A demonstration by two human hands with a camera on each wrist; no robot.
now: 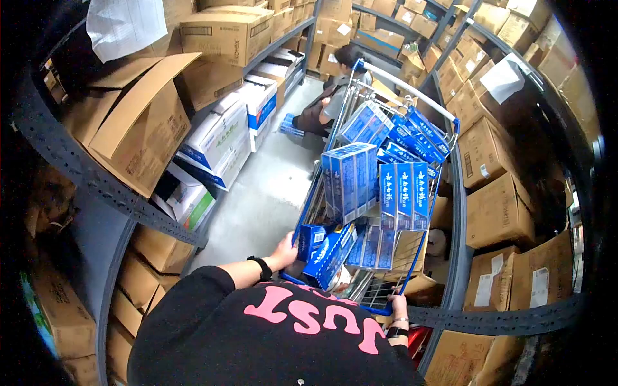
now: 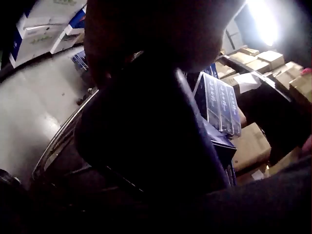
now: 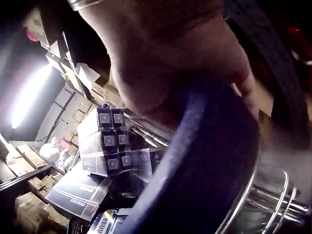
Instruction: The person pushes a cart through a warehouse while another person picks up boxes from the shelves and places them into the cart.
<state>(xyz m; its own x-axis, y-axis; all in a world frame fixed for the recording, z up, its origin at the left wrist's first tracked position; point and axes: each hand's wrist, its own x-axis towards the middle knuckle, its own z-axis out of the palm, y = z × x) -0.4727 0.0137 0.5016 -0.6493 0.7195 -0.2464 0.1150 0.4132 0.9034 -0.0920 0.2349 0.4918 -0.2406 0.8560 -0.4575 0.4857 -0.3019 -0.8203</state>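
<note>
A wire shopping cart (image 1: pixel 376 297) with blue plastic trim stands in front of me, loaded with several blue boxed packs (image 1: pixel 404 196). My left hand (image 1: pixel 283 252) grips the cart's near left corner, beside a blue carton (image 1: pixel 329 256) lying tilted in the basket. At the near right corner my right hand (image 1: pixel 398 307) holds the rim. Its fingers curl over the blue corner piece (image 3: pixel 195 161) in the right wrist view. The left wrist view is dark, and the left hand (image 2: pixel 156 34) shows mostly as a silhouette above the cart's corner.
A crouching person (image 1: pixel 322 109) is left of the cart's far end, near blue packs (image 1: pixel 291 125) on the floor. Shelves of brown cartons (image 1: pixel 492 154) line the right side. On the left, white cartons (image 1: pixel 222 132) and an open carton (image 1: pixel 145 128) border the grey floor (image 1: pixel 257 186).
</note>
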